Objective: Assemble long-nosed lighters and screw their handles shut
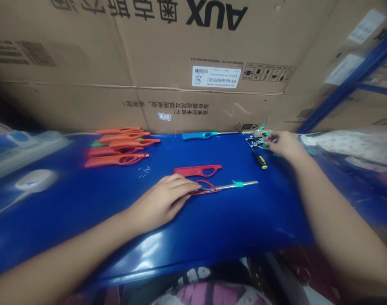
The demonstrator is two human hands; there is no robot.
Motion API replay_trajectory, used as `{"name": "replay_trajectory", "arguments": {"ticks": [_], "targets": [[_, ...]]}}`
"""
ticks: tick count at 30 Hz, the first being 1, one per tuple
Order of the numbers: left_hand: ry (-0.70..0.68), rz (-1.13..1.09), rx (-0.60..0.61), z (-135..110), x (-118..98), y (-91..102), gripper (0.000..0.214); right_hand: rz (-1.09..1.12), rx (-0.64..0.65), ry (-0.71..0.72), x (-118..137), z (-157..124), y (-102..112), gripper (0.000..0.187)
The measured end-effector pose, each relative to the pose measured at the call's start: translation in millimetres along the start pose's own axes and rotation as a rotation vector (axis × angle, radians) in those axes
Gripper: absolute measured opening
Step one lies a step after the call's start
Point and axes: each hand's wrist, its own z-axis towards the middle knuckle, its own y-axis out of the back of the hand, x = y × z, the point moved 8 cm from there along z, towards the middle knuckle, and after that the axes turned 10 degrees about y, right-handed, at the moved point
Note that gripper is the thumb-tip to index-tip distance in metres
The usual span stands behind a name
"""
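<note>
My left hand is closed over the handle end of a red lighter shell half, pressing it to the blue table. A metal lighter tube with a turquoise collar sticks out of that shell to the right. Just behind lies the matching red shell half. At the back right, my right hand has its fingers pinched together at a pile of small metal and green parts. What its fingertips hold is too small to name. Below the pile lies a black-and-yellow screwdriver.
Several orange-red lighter shells lie stacked at the left. Small pins or screws are scattered beside them. A blue lighter lies at the back before a big cardboard box. A white oval object sits far left.
</note>
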Motion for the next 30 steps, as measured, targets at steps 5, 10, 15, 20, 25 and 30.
{"name": "replay_trajectory", "arguments": {"ticks": [5,10,15,20,25,30], "targets": [[-0.004,0.000,-0.014,0,-1,1.1,0.033,0.145,0.044,-0.114,7,-4,-3,0.016],[0.021,-0.022,-0.035,0,-2,1.5,0.032,0.421,0.090,-0.065,43,-15,-5,0.010],[0.097,-0.034,-0.114,5,1,5.5,0.026,0.741,0.433,0.087,111,-45,-33,0.012],[0.189,-0.068,-0.152,10,8,4.7,0.019,0.576,0.544,0.189,140,-61,-53,0.013],[0.300,-0.225,-0.165,12,19,1.9,0.013,0.489,0.414,0.278,137,-52,-52,0.016],[0.292,-0.243,-0.183,13,20,3.2,0.012,0.382,0.383,0.377,140,-50,-47,0.019]]}}
